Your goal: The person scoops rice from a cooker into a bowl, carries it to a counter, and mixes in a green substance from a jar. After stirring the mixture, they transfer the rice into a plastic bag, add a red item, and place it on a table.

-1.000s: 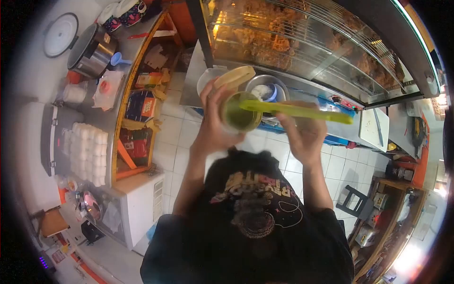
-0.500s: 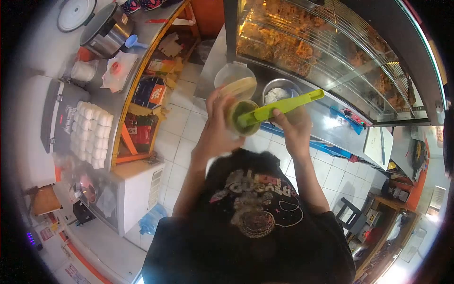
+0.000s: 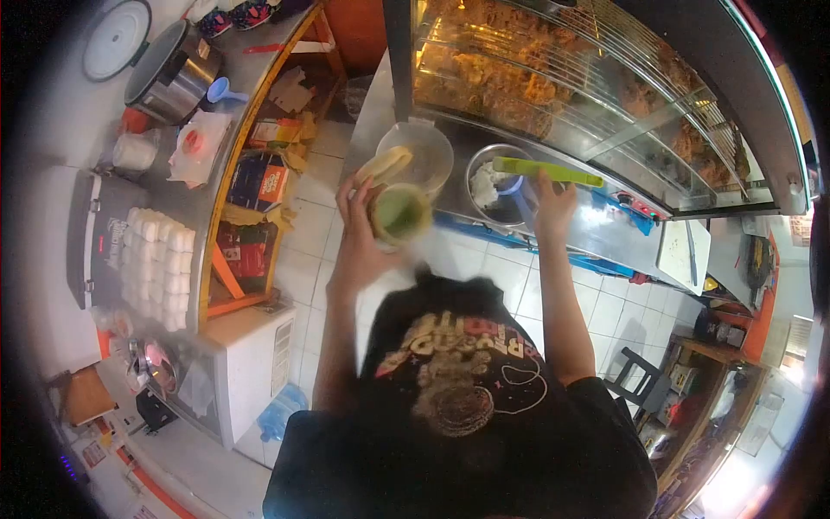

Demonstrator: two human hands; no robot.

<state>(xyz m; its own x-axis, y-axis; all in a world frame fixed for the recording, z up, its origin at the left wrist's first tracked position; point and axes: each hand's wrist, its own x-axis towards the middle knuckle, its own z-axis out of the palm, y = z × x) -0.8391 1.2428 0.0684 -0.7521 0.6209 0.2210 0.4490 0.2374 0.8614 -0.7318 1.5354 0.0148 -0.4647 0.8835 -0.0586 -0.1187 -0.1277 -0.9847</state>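
Note:
My left hand (image 3: 353, 229) is wrapped round an open container (image 3: 424, 208) with pale green contents, and its round cream-coloured lid (image 3: 385, 164) sticks up by the fingers. A bright green scoop (image 3: 553, 170) with a long body is gripped in my right hand (image 3: 553, 206). Its left end reaches over a steel bowl (image 3: 474, 208) holding white, clumpy food (image 3: 487, 183). Inside the bowl, a blue utensil (image 3: 519, 203) leans toward the near rim. A translucent tub (image 3: 437, 143) stands on the counter just beyond the container.
A glass display cabinet (image 3: 605, 134) with browned food rises behind the steel counter (image 3: 596, 216). At right lies a white cutting board (image 3: 686, 255). On the left table are stacked white packages (image 3: 156, 268), a steel pot (image 3: 173, 78) and a blue ladle (image 3: 225, 89).
The green scoop has come out of the container and moved right, over the steel bowl. My left hand has shifted a little left with the container. The blue utensil in the bowl now shows.

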